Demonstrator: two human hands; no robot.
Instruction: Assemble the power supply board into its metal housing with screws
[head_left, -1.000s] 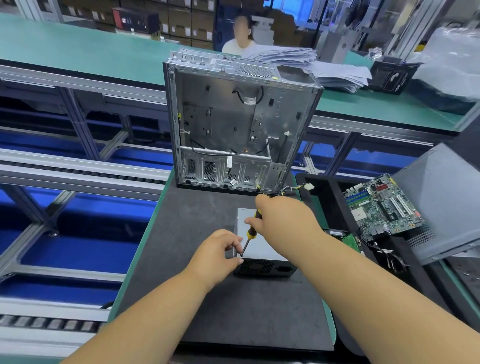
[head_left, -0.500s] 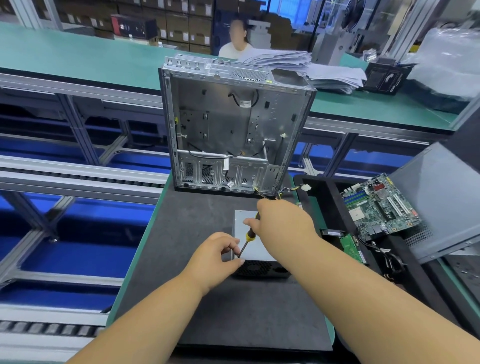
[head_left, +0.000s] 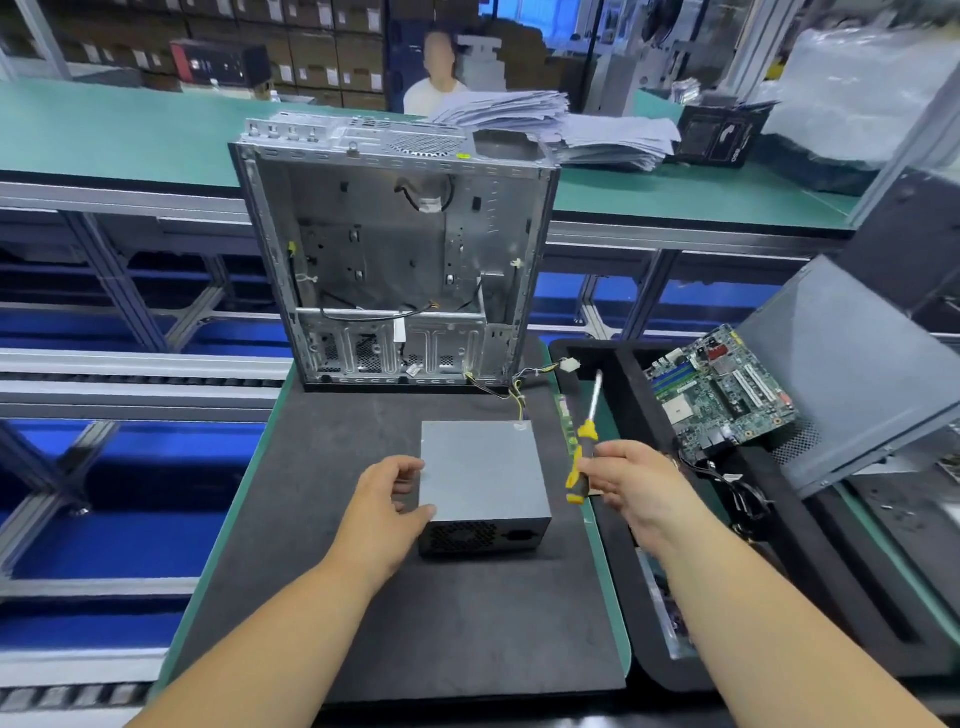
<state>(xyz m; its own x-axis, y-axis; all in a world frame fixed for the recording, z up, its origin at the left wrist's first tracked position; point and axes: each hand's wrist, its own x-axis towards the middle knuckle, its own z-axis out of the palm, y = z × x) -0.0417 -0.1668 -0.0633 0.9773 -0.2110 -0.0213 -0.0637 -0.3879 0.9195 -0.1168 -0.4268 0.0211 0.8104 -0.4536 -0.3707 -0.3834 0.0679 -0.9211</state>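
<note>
Open silver sheet-metal computer case (head_left: 395, 249) upright at the far edge of the dark table (head_left: 322, 519); could tip if bumped. Grey boxy metal power supply (head_left: 483, 473) mid-table, its thin cable trailing to the case; could snag. Left hand (head_left: 387, 501) curled against its left side, grip unclear. Right hand (head_left: 628, 480) loosely pinching the yellow-and-black screwdriver (head_left: 584, 441); could slip.
</note>
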